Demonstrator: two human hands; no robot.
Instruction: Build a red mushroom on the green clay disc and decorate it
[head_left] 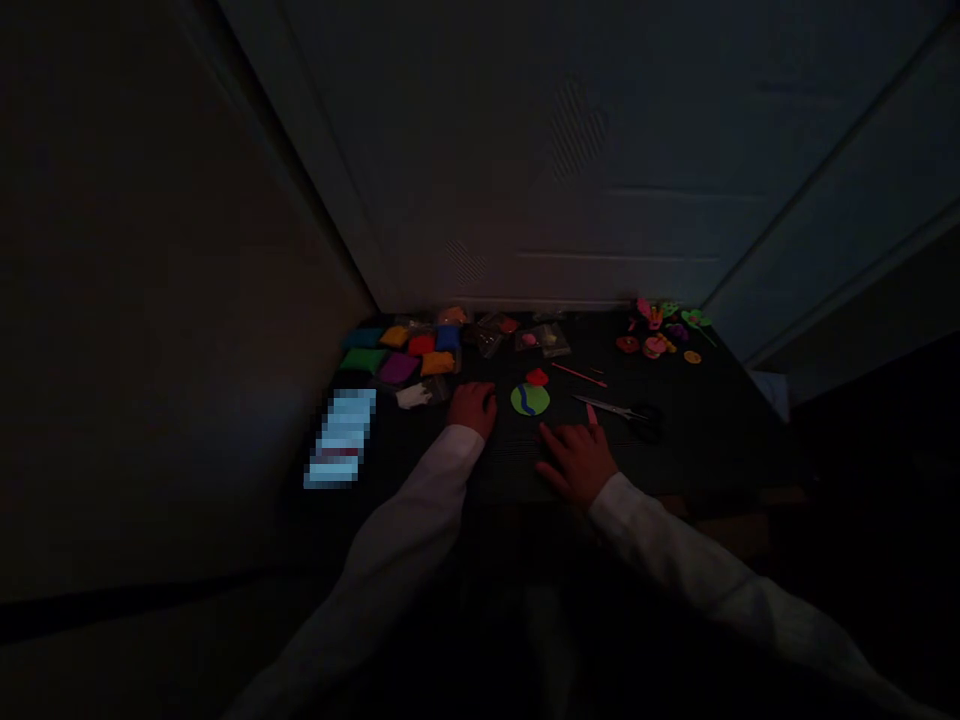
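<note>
A flat green disc with a wavy blue strip across it lies on the dark table between my two hands. Touching or close to its upper edge is a small red piece. My left hand rests palm down to the left of the disc, fingers loosely bent, with a gap by the thumb and nothing seen in it. Just below right of the disc, my right hand lies with its fingers spread and holds nothing. A pink flat strip or tool shows by its fingertips, partly hidden.
Scissors lie right of the disc, below a thin pink stick. Several colourful clay packets fill the back left. Small coloured figures stand at the back right. A lit, blurred phone is at the left edge.
</note>
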